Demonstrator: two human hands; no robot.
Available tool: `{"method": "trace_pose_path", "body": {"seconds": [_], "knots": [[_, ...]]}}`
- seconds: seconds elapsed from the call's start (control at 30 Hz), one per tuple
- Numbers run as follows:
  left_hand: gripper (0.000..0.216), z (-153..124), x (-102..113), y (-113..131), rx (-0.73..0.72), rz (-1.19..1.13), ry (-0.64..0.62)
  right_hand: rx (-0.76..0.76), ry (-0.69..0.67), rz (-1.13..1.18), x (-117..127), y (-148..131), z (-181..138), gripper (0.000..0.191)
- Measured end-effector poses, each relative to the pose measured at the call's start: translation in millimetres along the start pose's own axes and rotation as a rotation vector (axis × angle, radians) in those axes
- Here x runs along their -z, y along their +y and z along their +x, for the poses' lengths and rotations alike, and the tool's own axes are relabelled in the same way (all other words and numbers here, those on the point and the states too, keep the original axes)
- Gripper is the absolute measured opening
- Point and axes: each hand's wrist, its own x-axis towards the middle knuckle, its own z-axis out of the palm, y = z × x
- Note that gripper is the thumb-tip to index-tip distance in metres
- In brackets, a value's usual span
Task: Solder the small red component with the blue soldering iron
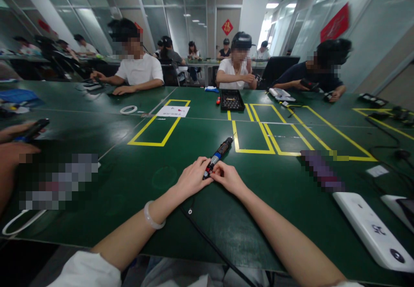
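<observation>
A long, narrow object [221, 149] in black, blue and red, perhaps a brick-built model, lies at a slant in front of me, with a thin tip at its far end. Around its near left side are the fingers of my left hand [191, 177], closed on it. My right hand [229, 178] pinches at the near right side, thumb and fingers together. Both hands meet at this end and hide part of it. A black cable [207, 237] with a small ring runs below my wrists towards the table's front edge.
Yellow tape outlines [255, 151] mark the green table [136, 218]. A black tray [232, 100] and a white paper [173, 111] lie farther back. To the right is a white power bank-like device [371, 231]. A co-worker's hand [19, 149] holds a dark object at left. Several people sit opposite.
</observation>
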Motion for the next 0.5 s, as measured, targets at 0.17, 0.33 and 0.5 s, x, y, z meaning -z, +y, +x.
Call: {"method": "trace_pose_path", "body": {"seconds": [0.17,0.33,0.5], "knots": [[0.052,1.2,-1.8,4.1,0.042,0.034,0.007,0.05,0.023,0.007,2.6,0.9,-0.6,0.013],[0.054,1.8,-1.0,-0.7,0.06,0.024,-0.016,0.044,0.047,0.031,4.5,-0.2,-1.8,0.012],[0.059,2.5,3.1,-21.5,0.089,0.054,-0.026,0.015,0.032,0.011,7.5,-0.6,-2.9,0.012]]}}
